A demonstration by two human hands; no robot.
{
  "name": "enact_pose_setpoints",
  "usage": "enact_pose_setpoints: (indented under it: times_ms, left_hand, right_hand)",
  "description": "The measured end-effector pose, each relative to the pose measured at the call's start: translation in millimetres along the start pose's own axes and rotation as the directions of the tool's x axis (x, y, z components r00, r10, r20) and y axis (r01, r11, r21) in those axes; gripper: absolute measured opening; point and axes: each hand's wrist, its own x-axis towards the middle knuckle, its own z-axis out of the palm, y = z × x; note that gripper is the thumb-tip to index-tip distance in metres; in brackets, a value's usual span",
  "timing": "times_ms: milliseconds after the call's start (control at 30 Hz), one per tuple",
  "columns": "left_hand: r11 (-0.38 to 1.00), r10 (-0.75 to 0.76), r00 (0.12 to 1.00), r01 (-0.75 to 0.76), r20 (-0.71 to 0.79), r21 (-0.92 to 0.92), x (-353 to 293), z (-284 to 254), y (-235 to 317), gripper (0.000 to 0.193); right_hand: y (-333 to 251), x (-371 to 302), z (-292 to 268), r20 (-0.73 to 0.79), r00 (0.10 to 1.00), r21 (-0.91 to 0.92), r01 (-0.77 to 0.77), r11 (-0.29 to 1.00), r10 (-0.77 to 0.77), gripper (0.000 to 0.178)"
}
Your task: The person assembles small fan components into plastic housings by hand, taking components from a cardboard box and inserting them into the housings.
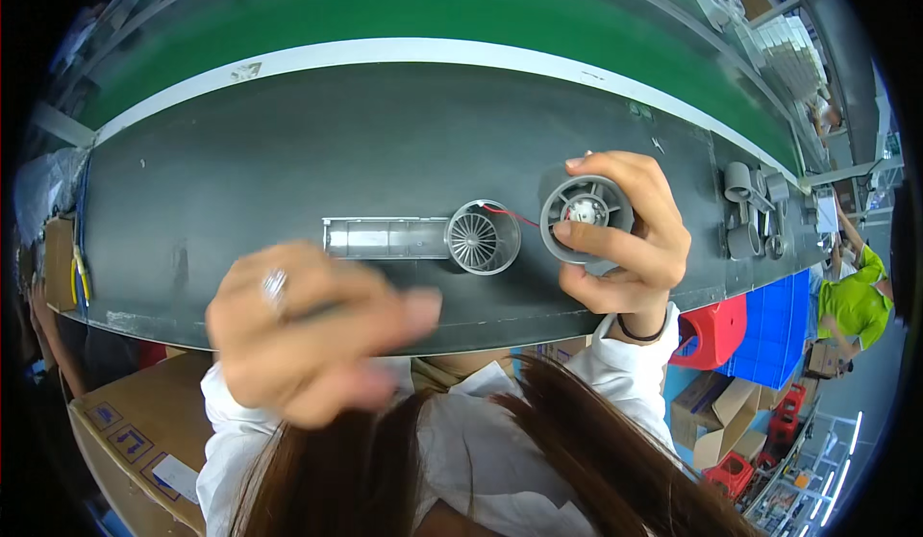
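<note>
In my right hand is a grey cylindrical fan housing, its open end facing up. Spokes and a white round motor part show inside it, and my fingers wrap its right side. A thin red wire runs from there to a grey handle-shaped plastic shell lying on the bench. The shell has a long open trough and a round end with a radial grille. My left hand, blurred, hovers just in front of the trough; thumb and index finger are apart with nothing visible between them.
Several grey plastic parts lie at the right end of the dark bench. Beyond its white edge runs a green belt. A red stool and blue crate stand right, a cardboard box left. Other people are at both sides.
</note>
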Motion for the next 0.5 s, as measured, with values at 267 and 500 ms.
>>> enact_pose_setpoints:
  times_ms: [267, 500]
  left_hand:
    - [0.786, -0.332, 0.941, 0.235, 0.07, 0.572, 10, 5, -35, 0.043]
    - [0.84, -0.283, 0.938, 0.14, 0.202, 0.524, 15, 11, -54, 0.04]
  right_hand:
    - [-22, 11, 0, 0.333, 0.937, -0.188, 0.177, 0.966, -0.107, 0.027]
    - [-24, 21, 8, 0.498, 0.788, -0.061, 0.449, 0.892, -0.362, 0.017]
